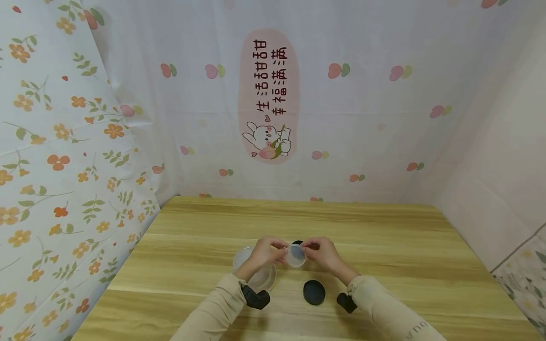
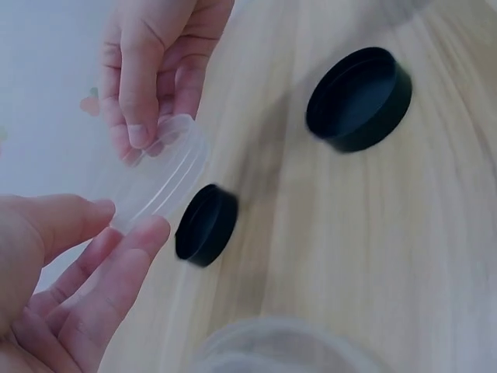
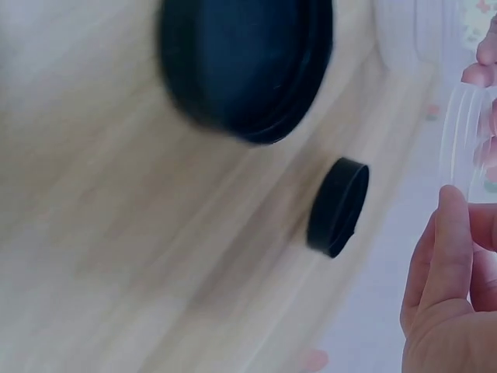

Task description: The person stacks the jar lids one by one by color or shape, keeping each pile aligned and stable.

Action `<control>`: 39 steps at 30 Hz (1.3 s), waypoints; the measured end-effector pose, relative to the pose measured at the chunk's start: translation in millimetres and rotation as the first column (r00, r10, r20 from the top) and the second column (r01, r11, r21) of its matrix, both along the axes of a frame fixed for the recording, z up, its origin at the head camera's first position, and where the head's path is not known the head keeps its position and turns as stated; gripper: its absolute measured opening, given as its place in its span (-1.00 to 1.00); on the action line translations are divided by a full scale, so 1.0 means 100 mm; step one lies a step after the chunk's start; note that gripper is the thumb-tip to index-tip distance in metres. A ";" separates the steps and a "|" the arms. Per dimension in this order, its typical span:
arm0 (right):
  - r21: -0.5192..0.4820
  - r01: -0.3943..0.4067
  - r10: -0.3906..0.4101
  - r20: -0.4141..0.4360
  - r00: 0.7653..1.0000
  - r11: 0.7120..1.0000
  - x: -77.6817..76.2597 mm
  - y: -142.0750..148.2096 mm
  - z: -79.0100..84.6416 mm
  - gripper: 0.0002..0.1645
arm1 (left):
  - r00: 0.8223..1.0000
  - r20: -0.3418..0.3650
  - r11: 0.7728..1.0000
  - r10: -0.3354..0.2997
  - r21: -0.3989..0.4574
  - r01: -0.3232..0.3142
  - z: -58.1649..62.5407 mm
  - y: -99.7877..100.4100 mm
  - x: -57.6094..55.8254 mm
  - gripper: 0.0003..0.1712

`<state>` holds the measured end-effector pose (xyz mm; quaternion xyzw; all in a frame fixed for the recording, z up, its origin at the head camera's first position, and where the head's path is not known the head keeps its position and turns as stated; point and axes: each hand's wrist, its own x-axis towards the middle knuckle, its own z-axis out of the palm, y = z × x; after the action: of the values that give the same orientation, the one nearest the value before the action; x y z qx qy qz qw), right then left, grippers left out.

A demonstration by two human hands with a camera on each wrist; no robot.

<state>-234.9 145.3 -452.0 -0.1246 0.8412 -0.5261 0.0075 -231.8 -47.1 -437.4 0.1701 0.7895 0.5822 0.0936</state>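
Observation:
Between my two hands, raised over the table, is a clear plastic lid (image 1: 296,256), round and shallow with a ridged rim. My left hand (image 1: 270,252) pinches one edge of it between thumb and fingers. On the opposite edge, my right hand (image 1: 322,252) pinches it the same way. Two round black lids lie on the wood below: the nearer black lid (image 1: 314,292) with its hollow side up, and the farther black lid (image 2: 206,225), mostly hidden behind the clear lid in the head view.
Clear round plastic containers (image 1: 267,279) stand on the table (image 1: 367,222) at the left, partly behind my left forearm. A patterned white cloth (image 1: 362,118) hangs along the table's back edge, and a floral cloth (image 1: 64,189) hangs at the left.

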 end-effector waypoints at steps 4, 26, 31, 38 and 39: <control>-0.048 -0.028 0.029 0.020 0.999 0.998 -0.04 -0.13 0.06 -0.85 | 1.000 0.004 1.000 0.011 0.000 -0.011 0.06 -0.13 -0.02 -0.75; -0.096 -0.176 0.180 0.038 0.983 0.980 -0.04 -0.86 0.24 -0.84 | 0.984 0.020 0.980 0.176 -0.095 -0.174 0.05 -0.84 0.01 -0.79; -0.110 -0.189 0.194 0.038 0.980 0.976 -0.11 -0.97 0.11 -0.84 | 0.976 0.002 0.971 0.216 -0.109 -0.215 0.04 -0.94 0.03 -0.82; -0.091 -0.214 0.217 0.018 0.976 0.973 -0.11 -1.06 0.06 -0.86 | 0.970 -0.019 0.958 0.241 -0.154 -0.241 0.00 -1.03 0.05 -0.83; -0.085 -0.214 0.217 0.023 0.976 0.973 -0.11 -1.07 0.06 -0.86 | 0.971 -0.026 0.958 0.239 -0.160 -0.240 0.00 -1.04 0.05 -0.84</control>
<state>-246.3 38.3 -446.3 -0.2068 0.8003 -0.5580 0.0728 -227.0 -150.9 -437.1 0.0670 0.8492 0.5227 0.0337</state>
